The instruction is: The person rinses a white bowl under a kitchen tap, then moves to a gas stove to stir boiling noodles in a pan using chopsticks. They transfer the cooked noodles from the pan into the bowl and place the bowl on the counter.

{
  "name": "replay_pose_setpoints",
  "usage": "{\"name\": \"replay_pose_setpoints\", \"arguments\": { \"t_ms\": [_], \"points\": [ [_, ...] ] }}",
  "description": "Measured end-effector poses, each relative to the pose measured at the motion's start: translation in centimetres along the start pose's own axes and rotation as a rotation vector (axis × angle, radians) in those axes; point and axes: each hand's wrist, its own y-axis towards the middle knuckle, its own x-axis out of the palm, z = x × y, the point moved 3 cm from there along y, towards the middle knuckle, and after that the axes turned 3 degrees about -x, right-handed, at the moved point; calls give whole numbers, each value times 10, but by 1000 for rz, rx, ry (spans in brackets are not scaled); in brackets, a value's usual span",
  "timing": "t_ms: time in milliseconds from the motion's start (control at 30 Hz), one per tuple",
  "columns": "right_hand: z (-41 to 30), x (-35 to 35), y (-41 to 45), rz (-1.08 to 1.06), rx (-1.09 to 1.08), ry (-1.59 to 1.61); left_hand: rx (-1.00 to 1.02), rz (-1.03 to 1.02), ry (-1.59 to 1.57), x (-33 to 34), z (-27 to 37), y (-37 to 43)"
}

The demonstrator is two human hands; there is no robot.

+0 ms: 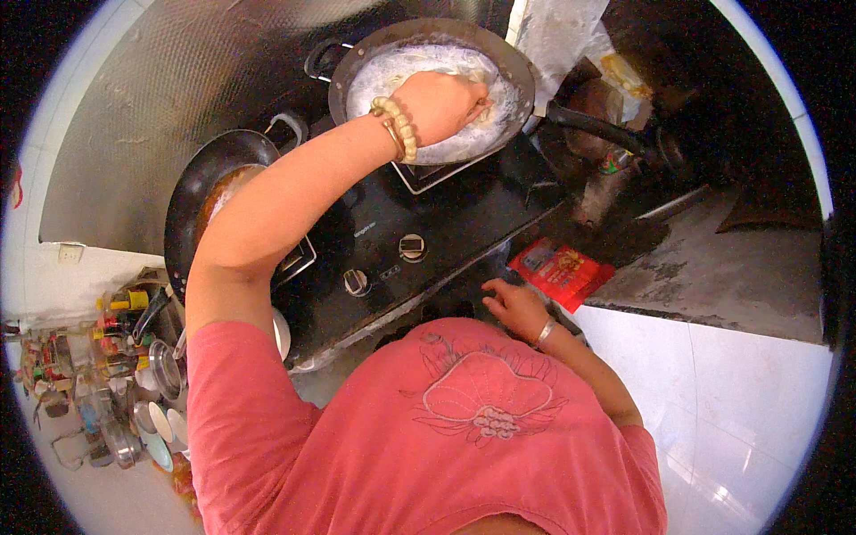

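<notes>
My left hand, with a beaded bracelet at the wrist, reaches over the far pan. Its fingers are bunched close to the white, foamy contents; whether they grip anything is hidden. The pan sits on the back burner of a black gas stove. Before my body, my right hand hangs near the stove's front edge with loosely curled fingers and nothing visible in them. Just beyond it lies a red packet bearing writing, on the counter edge.
A black wok with brownish contents stands on the left burner, partly behind my left arm. Two knobs face me. The far pan's long handle points right over a dark counter. Bottles and bowls crowd the left.
</notes>
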Motion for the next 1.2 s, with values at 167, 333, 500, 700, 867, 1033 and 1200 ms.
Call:
{"name": "replay_pose_setpoints", "arguments": {
  "t_ms": [167, 333, 500, 700, 867, 1033, 1200],
  "points": [
    [2, 3, 1, 31, -41, -28, -25, 34, 139, 20, -44, -9],
    [7, 7, 2, 22, -28, 13, -260, 481, -213, -40, -88, -24],
    [-5, 3, 7, -1, -56, 7, -735, 565, -863, -46, -171, -53],
    [-11, 7, 7, 28, -134, -5, -1057, 423, -1310, 34, -205, -70],
    [-10, 5, -1, 27, -93, 18, -1087, 491, -1558, 44, -170, -53],
    [-15, 8, -3, 45, -105, -4, -923, 481, -1514, 19, -123, -35],
    [-22, 13, 0, 97, -118, -11, -558, 323, -1365, 17, -67, -15]
  ]
}}
